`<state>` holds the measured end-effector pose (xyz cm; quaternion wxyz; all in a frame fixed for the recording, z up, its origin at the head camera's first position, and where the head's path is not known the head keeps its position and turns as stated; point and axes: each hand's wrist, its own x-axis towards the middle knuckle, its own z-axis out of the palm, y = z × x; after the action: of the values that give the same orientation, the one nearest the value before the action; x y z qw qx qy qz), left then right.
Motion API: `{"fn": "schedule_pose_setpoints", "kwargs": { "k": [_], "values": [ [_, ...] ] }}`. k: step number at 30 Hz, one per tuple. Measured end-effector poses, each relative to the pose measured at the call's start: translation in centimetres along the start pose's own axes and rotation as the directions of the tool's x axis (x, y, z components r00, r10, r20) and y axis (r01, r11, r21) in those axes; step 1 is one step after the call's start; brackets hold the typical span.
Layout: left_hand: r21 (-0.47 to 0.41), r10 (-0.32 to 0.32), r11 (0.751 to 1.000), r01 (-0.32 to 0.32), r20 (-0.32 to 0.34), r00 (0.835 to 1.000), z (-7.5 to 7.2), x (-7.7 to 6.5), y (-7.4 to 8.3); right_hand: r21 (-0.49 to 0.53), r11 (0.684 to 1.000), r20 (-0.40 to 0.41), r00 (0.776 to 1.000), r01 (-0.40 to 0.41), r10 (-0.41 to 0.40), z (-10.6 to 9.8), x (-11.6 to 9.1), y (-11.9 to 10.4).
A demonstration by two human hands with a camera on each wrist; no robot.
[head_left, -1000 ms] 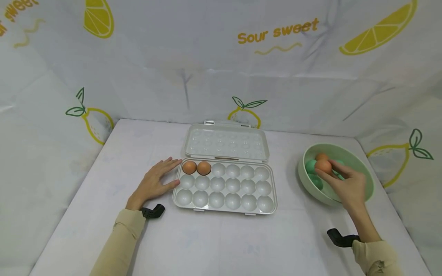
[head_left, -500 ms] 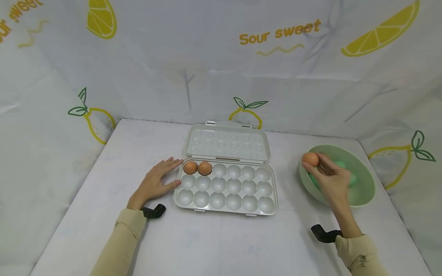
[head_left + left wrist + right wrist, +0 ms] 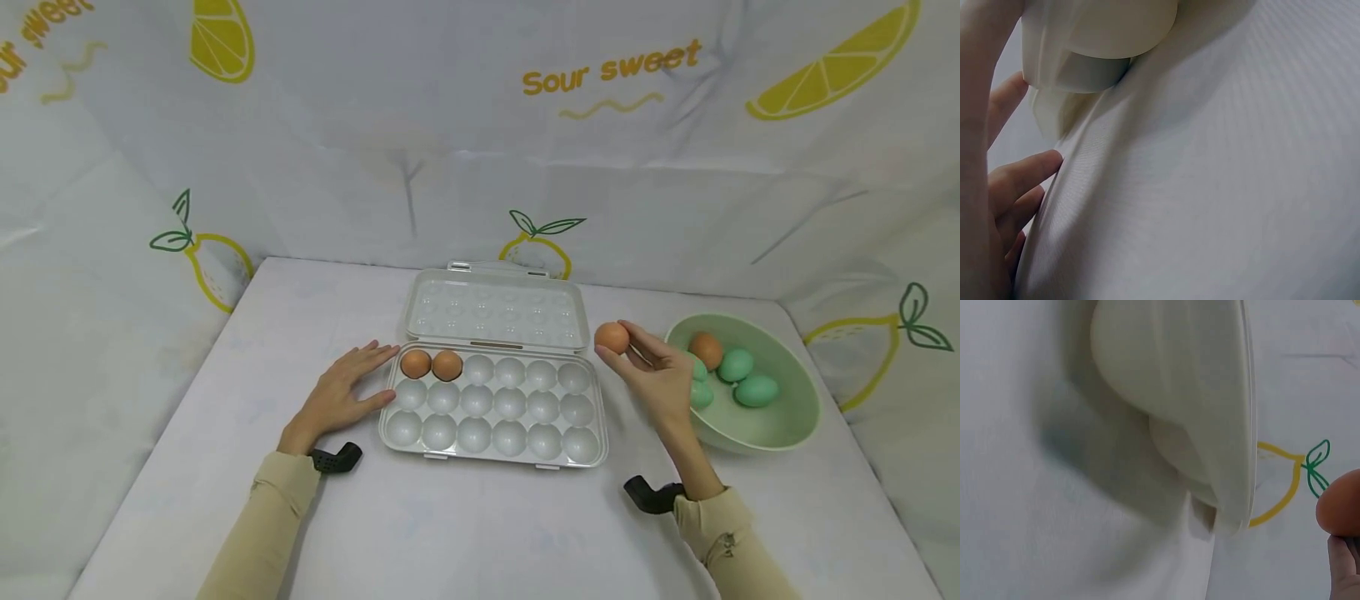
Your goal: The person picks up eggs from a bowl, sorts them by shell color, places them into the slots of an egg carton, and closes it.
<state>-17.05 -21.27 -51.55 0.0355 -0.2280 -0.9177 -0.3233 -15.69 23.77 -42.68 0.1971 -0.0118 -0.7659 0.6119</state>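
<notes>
Near the carton [image 3: 492,403], right hand [image 3: 660,381] pinches egg [image 3: 611,338]

The round brown egg [image 3: 612,338] in my right fingers [image 3: 648,340] looks smooth and matt; the white rectangular plastic egg tray [image 3: 510,402] is smooth with a soft gloss; its dimpled plastic lid [image 3: 498,313] catches shiny highlights; the pale green round bowl [image 3: 793,402] looks like satin-smooth plastic; the white table [image 3: 480,533] shows matt, fine-textured cloth; my beige sleeves [image 3: 258,533] are matt, creased fabric.

Your white-covered bench [image 3: 465,533] carries an open egg tray [image 3: 510,402] near its middle. To your right sits a pale green bowl [image 3: 783,423].
</notes>
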Motion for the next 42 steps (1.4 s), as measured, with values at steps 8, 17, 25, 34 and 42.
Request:
{"fn": "schedule_pose_setpoints", "kwargs": {
  "k": [8, 17, 25, 34, 42],
  "values": [
    [0.0, -0.01, 1.0, 0.01, 0.007, 1.0, -0.2, 0.0, 0.2, 0.123, 0.989, 0.162, 0.982, 0.076, -0.096, 4.6, -0.9, 0.1],
    [-0.003, -0.015, 1.0, 0.015, 0.012, 1.0, -0.1, 0.0, 0.2, 0.183, 0.983, 0.249, 0.966, 0.028, -0.073, 8.8, -2.3, -0.1],
    [0.0, -0.009, 1.0, 0.009, 0.011, 1.0, -0.1, 0.1, 0.3, 0.117, 0.993, 0.319, 0.948, -0.032, -0.007, 11.9, -3.7, 0.8],
    [0.019, 0.007, 1.0, -0.007, -0.003, 1.0, 0.2, 0.1, -0.2, 0.123, 0.991, 0.362, 0.932, -0.055, 0.007, 13.8, -4.4, 1.8],
    [0.007, 0.001, 1.0, -0.001, 0.002, 1.0, 0.1, 0.1, -0.1, 0.108, 0.989, 0.389, 0.92, -0.105, 0.055, 13.9, -4.5, 1.8]
  ]
}}
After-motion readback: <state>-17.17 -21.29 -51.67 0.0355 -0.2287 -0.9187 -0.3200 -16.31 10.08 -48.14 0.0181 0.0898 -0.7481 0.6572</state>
